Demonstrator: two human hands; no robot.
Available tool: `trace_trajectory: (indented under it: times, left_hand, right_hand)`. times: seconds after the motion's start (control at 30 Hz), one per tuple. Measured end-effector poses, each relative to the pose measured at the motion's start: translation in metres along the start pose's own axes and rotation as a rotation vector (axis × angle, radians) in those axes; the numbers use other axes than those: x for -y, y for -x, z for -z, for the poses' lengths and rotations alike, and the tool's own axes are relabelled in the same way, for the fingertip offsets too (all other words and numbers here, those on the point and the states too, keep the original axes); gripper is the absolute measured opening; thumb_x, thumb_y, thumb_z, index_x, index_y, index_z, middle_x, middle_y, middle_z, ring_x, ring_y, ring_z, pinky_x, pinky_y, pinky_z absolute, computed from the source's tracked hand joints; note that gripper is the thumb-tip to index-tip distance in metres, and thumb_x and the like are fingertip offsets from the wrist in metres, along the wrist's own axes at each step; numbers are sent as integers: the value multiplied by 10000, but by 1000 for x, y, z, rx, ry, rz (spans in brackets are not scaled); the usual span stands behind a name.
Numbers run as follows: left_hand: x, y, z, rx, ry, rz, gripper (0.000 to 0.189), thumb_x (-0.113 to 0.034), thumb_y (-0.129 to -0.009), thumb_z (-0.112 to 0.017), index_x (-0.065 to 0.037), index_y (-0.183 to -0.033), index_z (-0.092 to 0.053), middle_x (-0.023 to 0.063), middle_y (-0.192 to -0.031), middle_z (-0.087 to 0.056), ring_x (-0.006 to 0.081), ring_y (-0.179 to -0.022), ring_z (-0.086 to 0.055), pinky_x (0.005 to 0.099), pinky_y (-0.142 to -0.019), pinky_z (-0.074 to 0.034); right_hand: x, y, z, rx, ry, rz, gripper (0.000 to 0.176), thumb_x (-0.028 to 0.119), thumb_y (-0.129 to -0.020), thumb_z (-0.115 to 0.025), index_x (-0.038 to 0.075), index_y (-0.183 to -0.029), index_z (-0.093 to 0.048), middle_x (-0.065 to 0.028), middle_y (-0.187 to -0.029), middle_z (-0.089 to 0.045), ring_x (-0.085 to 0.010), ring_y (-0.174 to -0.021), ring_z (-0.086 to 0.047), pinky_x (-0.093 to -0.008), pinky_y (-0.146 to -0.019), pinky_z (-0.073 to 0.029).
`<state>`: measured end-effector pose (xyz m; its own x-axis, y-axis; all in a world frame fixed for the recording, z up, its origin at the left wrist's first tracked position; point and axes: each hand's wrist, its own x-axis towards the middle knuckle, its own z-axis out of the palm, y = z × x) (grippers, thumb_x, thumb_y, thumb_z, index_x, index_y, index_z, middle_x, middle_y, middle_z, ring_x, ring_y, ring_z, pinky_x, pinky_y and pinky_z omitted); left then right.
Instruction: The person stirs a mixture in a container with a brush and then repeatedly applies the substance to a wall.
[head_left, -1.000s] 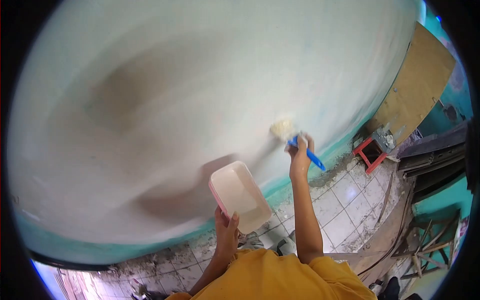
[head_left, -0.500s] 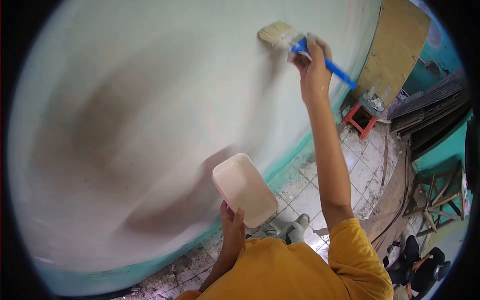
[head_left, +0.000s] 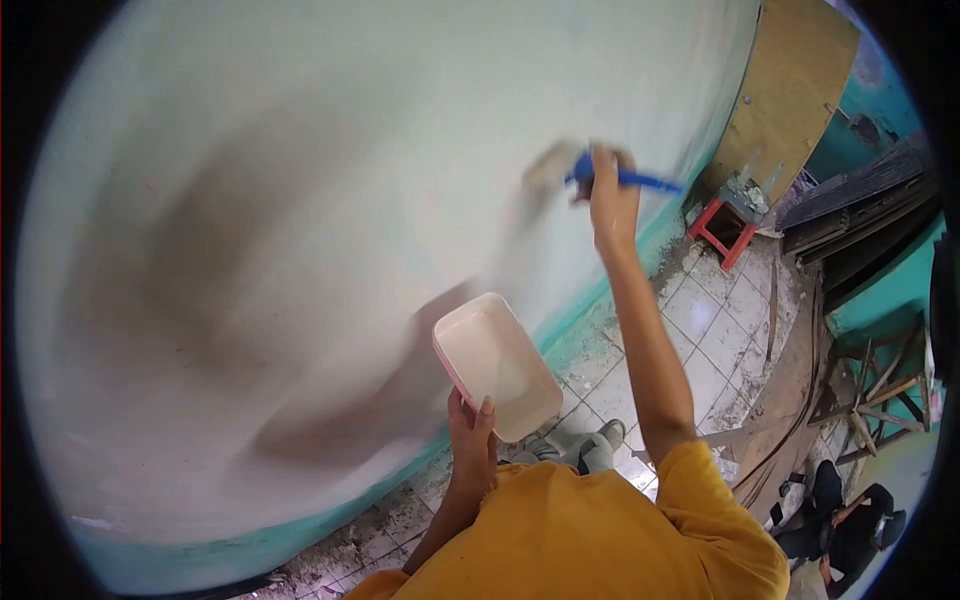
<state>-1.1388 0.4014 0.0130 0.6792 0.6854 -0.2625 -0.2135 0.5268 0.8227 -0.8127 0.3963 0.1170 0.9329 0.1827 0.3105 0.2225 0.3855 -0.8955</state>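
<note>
My right hand [head_left: 613, 205] is wrapped round the blue handle of a paintbrush [head_left: 645, 180]. Its pale bristles, blurred by motion, are against the whitish wall [head_left: 400, 180]. Low in front of my body, my left hand [head_left: 472, 425] grips the near left edge of a shallow, pale pink plastic tub [head_left: 505, 375], thumb over the rim. A thin layer of whitish stuff shows inside the tub. Along the bottom of the wall runs a turquoise band [head_left: 575, 325].
A small red stool [head_left: 722, 232] with a grey item on top stands by a wooden board [head_left: 790, 90]. Dark stacked panels [head_left: 860, 215] and a wooden frame [head_left: 880, 405] are at right. A person in black [head_left: 850, 525] is at lower right. Dirty white tiles [head_left: 690, 310] cover the floor.
My right hand has brought the paintbrush down along the wall, its handle now more level. The tub in my left hand has shifted slightly up and right.
</note>
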Motion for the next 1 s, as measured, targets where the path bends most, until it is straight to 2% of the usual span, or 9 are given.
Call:
trace_trajectory:
  times: [0.1, 0.2, 0.37, 0.43, 0.53, 0.63, 0.83, 0.9, 1.0]
  left_hand:
    - [1, -1, 5, 38, 41, -2, 673, -163, -942, -646, -24, -1460, -240, 127, -1384, -442, 210, -1276, -454, 362, -1060, -386]
    - [-2, -1, 7, 60, 37, -16, 681, -168, -941, -648, -21, -1463, -237, 127, -1388, -441, 212, -1285, -449, 368, -1060, -384]
    - [-8, 0, 6, 37, 39, -30, 666, -162, -948, -637, -16, -1460, -237, 126, -1390, -437, 216, -1297, -440, 369, -1065, -382]
    - [-8, -3, 7, 49, 59, -53, 657, -155, -952, -630, -16, -1460, -238, 127, -1391, -435, 217, -1301, -438, 369, -1067, -381]
    - [-6, -5, 10, 80, 58, -26, 643, -145, -959, -614, -12, -1461, -234, 129, -1389, -434, 216, -1303, -435, 371, -1073, -379]
    - [-5, -5, 9, 57, 42, -25, 639, -153, -964, -605, -19, -1466, -232, 124, -1386, -435, 211, -1289, -441, 370, -1066, -380]
    - [-10, 0, 11, 28, 57, 30, 640, -150, -960, -611, -50, -1475, -244, 112, -1379, -444, 208, -1278, -449, 364, -1050, -393]
    - [-11, 0, 11, 19, 41, 11, 644, -159, -957, -617, -52, -1475, -250, 112, -1376, -447, 204, -1275, -450, 360, -1051, -391]
    - [-13, 1, 11, 4, 33, -20, 649, -176, -956, -621, -43, -1472, -250, 116, -1378, -445, 201, -1271, -449, 360, -1054, -384]
  right_hand:
    - [68, -32, -30, 10, -291, 120, 265, 246, -965, -562, -6, -1044, -538, -80, -799, -601, -143, -617, -565, -311, -531, -508]
    - [78, -33, -35, 54, -413, 207, 285, 275, -982, -556, 29, -1110, -497, -94, -845, -607, -155, -651, -580, -316, -593, -504]
    - [-50, 36, -1, -101, -195, -74, 269, 336, -1002, -520, 72, -1052, -506, -5, -706, -517, -64, -496, -409, -261, -444, -379]
    - [-101, 70, 24, -173, -87, -256, 261, 314, -995, -527, 65, -1062, -492, -18, -688, -533, -66, -486, -420, -243, -408, -355]
    - [-114, 93, 38, -165, 51, -395, 249, 286, -993, -535, 57, -1076, -484, -35, -698, -558, -69, -499, -452, -244, -412, -381]
    - [-84, 63, 23, -104, -23, -214, 264, 268, -988, -553, 39, -1097, -480, -42, -705, -563, -89, -536, -501, -253, -426, -436]
    - [68, 11, -44, 11, -350, 74, 241, 240, -956, -578, 46, -1093, -534, -19, -745, -536, -91, -589, -484, -292, -540, -460]
    - [65, 13, -44, 25, -412, 87, 235, 238, -960, -573, 63, -1112, -533, -13, -766, -546, -90, -606, -489, -287, -546, -453]
    - [-10, 37, -22, -5, -402, -68, 291, 283, -983, -560, 125, -1216, -488, 14, -837, -564, -66, -656, -498, -247, -527, -376]
